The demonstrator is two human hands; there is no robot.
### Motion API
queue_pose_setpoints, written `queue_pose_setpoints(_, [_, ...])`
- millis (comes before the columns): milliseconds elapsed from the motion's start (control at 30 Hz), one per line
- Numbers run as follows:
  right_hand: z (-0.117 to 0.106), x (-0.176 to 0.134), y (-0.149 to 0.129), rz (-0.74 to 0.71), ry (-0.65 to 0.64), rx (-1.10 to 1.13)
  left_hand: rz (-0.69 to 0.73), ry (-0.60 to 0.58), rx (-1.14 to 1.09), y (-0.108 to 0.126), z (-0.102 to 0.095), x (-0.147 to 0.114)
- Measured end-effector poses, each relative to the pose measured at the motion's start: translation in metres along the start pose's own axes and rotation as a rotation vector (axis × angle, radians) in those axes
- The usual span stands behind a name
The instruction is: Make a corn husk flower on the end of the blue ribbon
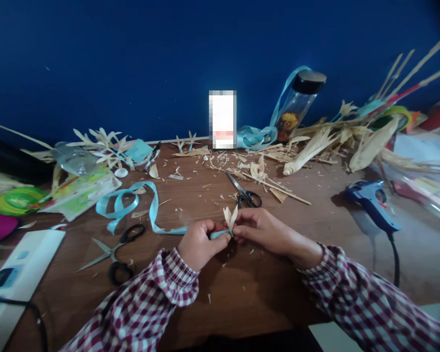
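Observation:
Between my two hands stands a small pale flower (pixel 230 217) of dried husk, its petals pointing up. My left hand (pixel 201 242) is closed, pinching light blue ribbon (pixel 153 208) at the flower's base. The ribbon runs out from under that hand to the left and curls on the table. My right hand (pixel 262 232) is closed too, its thumb and fingers pinching the flower's base from the right. The fingers hide most of the lower part of the flower. Just beyond the right hand lie small scissors (pixel 247 195) with black handles. Larger, opened scissors (pixel 112 254) lie left of my left hand.
A blue glue gun (pixel 374 203) with a black cord rests at right. Husks (pixel 310 146), a leaning glass bottle (pixel 297 107) and more ribbon lie at the back right. A white power strip (pixel 25 283) is at front left. Husk scraps litter the brown table (pixel 278 303).

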State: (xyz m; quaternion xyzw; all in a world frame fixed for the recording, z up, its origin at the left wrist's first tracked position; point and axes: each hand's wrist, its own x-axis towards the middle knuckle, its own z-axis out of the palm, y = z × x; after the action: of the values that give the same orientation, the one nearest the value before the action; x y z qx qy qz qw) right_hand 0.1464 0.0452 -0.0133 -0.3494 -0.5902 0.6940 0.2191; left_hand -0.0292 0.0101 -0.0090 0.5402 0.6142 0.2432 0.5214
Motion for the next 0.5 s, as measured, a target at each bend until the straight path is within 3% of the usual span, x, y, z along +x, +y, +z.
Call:
queue_pose_setpoints(367, [0.0006, 0.0013, 0.0046, 0.011, 0.043, -0.013, 0.034, -0.012, 0.005, -0.0011, -0.0012, -0.0004])
queue_pose_setpoints(500, [0.0024, 0.0008, 0.0027, 0.011, 0.109, -0.102, 0.029, 0.043, 0.027, -0.0025, 0.0024, -0.0001])
